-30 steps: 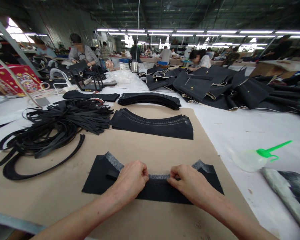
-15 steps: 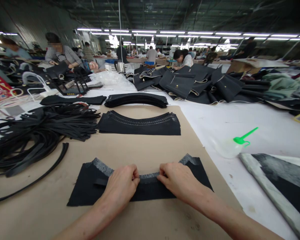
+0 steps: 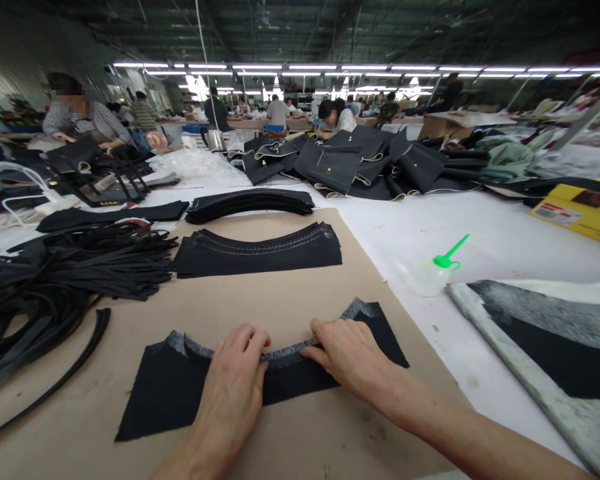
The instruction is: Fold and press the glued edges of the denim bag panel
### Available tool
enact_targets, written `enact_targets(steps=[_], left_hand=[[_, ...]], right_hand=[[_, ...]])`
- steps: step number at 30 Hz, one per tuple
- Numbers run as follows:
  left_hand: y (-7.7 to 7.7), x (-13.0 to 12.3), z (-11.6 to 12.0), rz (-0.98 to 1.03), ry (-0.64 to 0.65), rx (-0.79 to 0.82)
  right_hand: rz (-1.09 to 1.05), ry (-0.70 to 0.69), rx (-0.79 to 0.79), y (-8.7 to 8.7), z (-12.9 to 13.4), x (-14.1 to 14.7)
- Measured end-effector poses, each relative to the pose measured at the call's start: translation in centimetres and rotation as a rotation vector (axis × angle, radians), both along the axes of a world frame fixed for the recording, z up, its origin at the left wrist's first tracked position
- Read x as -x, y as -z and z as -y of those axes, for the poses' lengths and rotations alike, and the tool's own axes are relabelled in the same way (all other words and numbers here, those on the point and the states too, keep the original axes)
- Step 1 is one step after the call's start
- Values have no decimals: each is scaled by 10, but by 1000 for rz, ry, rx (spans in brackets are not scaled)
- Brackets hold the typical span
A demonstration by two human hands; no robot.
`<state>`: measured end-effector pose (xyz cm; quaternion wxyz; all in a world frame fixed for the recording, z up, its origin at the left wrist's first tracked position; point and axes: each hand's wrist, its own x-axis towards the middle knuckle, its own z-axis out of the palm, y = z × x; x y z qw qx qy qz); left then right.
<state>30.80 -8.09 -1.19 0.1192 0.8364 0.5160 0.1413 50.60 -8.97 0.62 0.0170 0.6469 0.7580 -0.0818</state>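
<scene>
A black fabric piece (image 3: 155,387) with a concave upper edge lies flat on the brown board. A speckled grey band follows that curve, and a narrow black strip (image 3: 287,361) runs along it. My left hand (image 3: 237,377) is over the middle of the curve, its fingers bent down and closed on the strip; the fingertips are partly hidden. To its right, my right hand (image 3: 347,350) holds the same strip at the curved edge, thumb below and fingers above. Part of the strip is covered by both hands.
Beyond lie a stack of curved black pieces (image 3: 260,250) and another stack (image 3: 250,204). Black strips (image 3: 80,267) are heaped at left. On the right are a bottle with a green spout (image 3: 433,273), a grey-edged slab (image 3: 500,353) and a yellow box (image 3: 580,212).
The view has turned to the right. My left hand's fingers have spread over the fabric from a pinch, and the strip's loose left end now stands up by the curve. My right fingers have loosened somewhat.
</scene>
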Motion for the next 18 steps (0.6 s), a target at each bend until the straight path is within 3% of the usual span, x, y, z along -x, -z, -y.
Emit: enact_targets(steps=[4,6,13,18], left_hand=[[21,-7,12,3,349,-101],[28,-10,15,-67,423,-166],[29,-17,18,-250,407,-197],[30,-25,19,-256,380,-255]], right_hand=[[-18,8,-58,8,7,-2],[-28,22,-89,8,7,-5],[-186,31,72,-13,-13,-46],[-187,43,99,-15,-17,-60]])
